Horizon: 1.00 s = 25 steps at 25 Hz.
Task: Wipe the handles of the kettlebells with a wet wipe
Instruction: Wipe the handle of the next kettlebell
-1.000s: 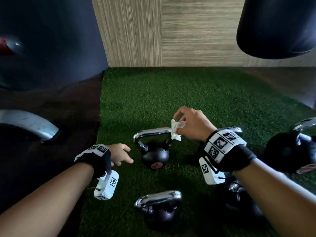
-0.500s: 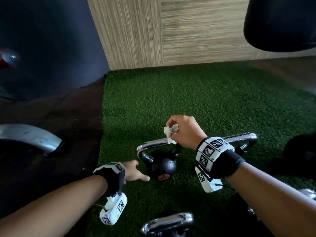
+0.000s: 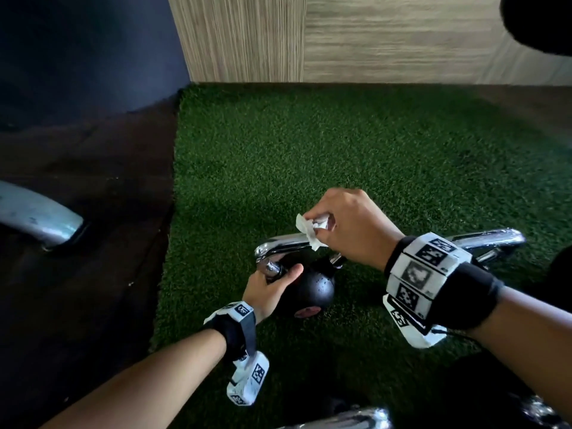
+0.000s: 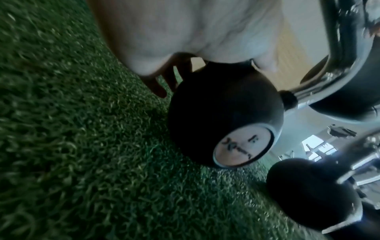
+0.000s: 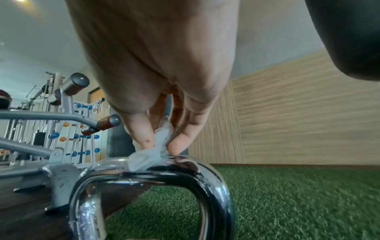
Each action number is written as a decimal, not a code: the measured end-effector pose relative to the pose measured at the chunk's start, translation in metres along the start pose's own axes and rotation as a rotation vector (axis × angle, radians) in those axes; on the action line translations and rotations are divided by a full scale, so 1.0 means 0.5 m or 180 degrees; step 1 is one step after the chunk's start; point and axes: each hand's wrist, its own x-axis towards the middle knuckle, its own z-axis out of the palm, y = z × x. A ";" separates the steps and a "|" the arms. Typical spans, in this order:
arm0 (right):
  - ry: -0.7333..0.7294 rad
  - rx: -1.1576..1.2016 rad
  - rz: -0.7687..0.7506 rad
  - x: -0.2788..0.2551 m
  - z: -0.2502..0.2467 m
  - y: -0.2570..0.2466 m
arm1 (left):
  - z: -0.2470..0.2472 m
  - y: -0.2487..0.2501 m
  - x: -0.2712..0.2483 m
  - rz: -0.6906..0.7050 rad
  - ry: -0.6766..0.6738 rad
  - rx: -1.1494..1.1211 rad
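A small black kettlebell (image 3: 312, 289) with a chrome handle (image 3: 280, 246) stands on green turf (image 3: 340, 150). My left hand (image 3: 272, 284) grips the handle's left post, thumb across it. My right hand (image 3: 343, 227) pinches a crumpled white wet wipe (image 3: 308, 230) and presses it onto the top bar of the handle. The right wrist view shows the wipe (image 5: 150, 155) squeezed between thumb and fingertips (image 5: 179, 144) on the chrome handle (image 5: 164, 175). From the left wrist, the kettlebell's ball (image 4: 224, 116) fills the middle, with its round label facing the camera.
Another chrome handle (image 3: 489, 239) shows behind my right wrist, and a third (image 3: 349, 418) at the bottom edge. More black kettlebells (image 4: 308, 194) stand close on the right. Dark floor and a grey machine leg (image 3: 40, 218) lie left; a wood-panel wall (image 3: 371, 38) stands behind.
My left hand moved up from the turf and took hold of the handle's left post. My right hand with the wipe stayed on the top bar.
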 end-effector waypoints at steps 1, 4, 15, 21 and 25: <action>-0.0034 -0.0037 -0.0006 -0.002 0.003 -0.001 | 0.005 -0.011 0.004 0.0216 0.0010 -0.0139; -0.0188 -0.0133 -0.0067 0.003 0.006 -0.001 | 0.007 -0.033 0.023 0.0671 -0.0199 -0.0247; -0.0266 -0.0746 0.0370 -0.017 -0.004 0.005 | -0.010 -0.052 0.059 0.0998 -0.0608 0.0088; 0.0051 -0.0493 0.0438 -0.047 -0.007 0.023 | -0.009 -0.047 0.057 0.1051 -0.0667 0.0027; 0.0365 -0.0584 0.0394 -0.074 -0.001 0.046 | -0.014 -0.045 0.056 0.1101 -0.0691 0.0047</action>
